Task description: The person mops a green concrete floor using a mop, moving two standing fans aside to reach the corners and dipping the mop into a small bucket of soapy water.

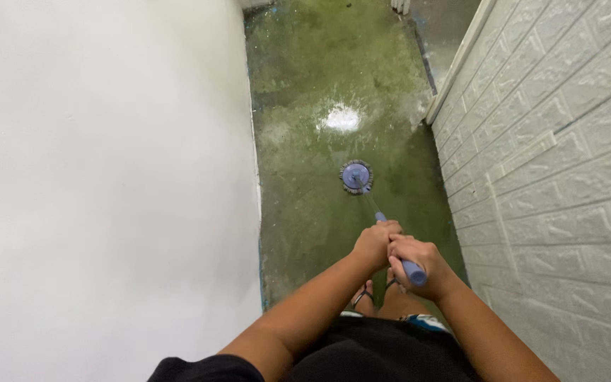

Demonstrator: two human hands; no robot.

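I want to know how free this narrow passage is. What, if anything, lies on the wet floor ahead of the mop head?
Nothing visible does. The round blue mop head sits on bare green floor, which runs on open past a bright wet patch. Both the left hand and right hand grip the blue handle.

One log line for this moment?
left hand: grips mop handle | right hand: grips handle end | round mop head: on green wet floor

Single head view, steeply downward over narrow wet floor (319, 212).
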